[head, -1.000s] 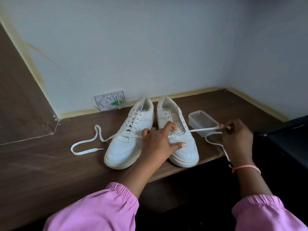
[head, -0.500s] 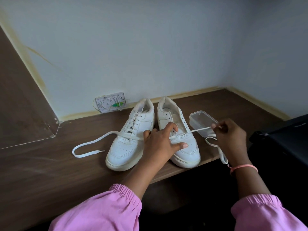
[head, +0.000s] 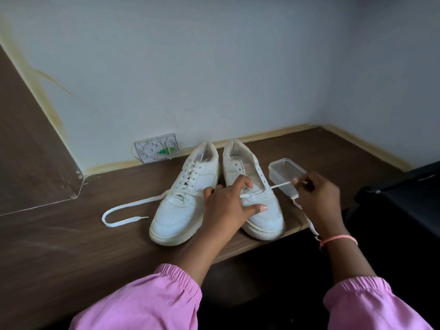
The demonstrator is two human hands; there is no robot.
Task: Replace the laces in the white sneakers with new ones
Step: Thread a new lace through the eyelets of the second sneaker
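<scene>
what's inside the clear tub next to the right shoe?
The tub looks empty: its bare floor shows through the open top. The right hand and the lace it pinches cross the near wall, so that corner stays unseen.

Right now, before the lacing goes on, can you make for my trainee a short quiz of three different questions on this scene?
1. True or false: the right hand pinches the white lace that runs out of the right sneaker.
2. Which sneaker has laces through most of its eyelets? A) the left sneaker B) the right sneaker C) neither
3. Fill in: the clear plastic ______ stands on the wooden shelf, just right of the right sneaker.

Key
1. True; the lace goes from the lowest eyelets to the fingers.
2. A
3. container

Note: the left hand rests on the right sneaker's toe part.
</scene>
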